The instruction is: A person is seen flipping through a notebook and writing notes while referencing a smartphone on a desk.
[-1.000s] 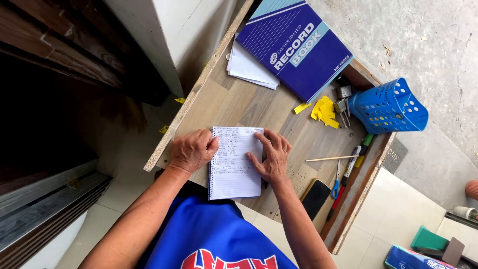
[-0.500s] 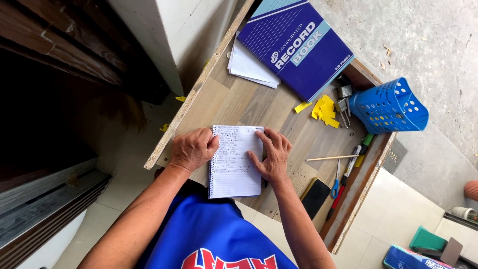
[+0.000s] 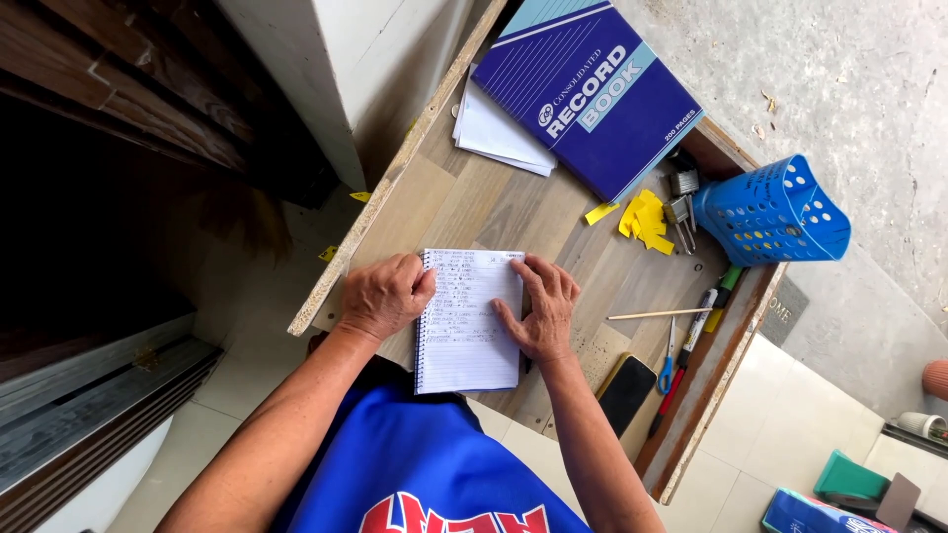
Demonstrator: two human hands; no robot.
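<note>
Paper is the whole of it: a small white spiral-bound notepad [image 3: 468,321], its open page covered in lines of handwriting, lies on the near part of a grey wood-grain desk [image 3: 464,202], its lower edge at the desk's near edge. The left hand [image 3: 383,296] rests loosely curled on the wire spiral along the pad's left side, not clenched, fingers touching the binding. The right hand [image 3: 543,308] lies open and flat, fingertips pressing the right half of the page, pinning it down rather than gripping. Such a pad looks light and limp; a single sheet would bend, crease or tear easily, while the wire coil is probably the stiffest part. The spiral edge, or the full thickness of the block at a corner, seems the safest place to take hold; a lone page would be pinched at its free right corner. Farther off lie a large blue hardcover ledger [image 3: 602,94] over loose white sheets [image 3: 494,133], small yellow paper slips [image 3: 642,217], and, at the right, a blue perforated plastic basket [image 3: 775,212] tipped on its side. A black rectangular case [image 3: 627,390] sits near the right hand.
</note>
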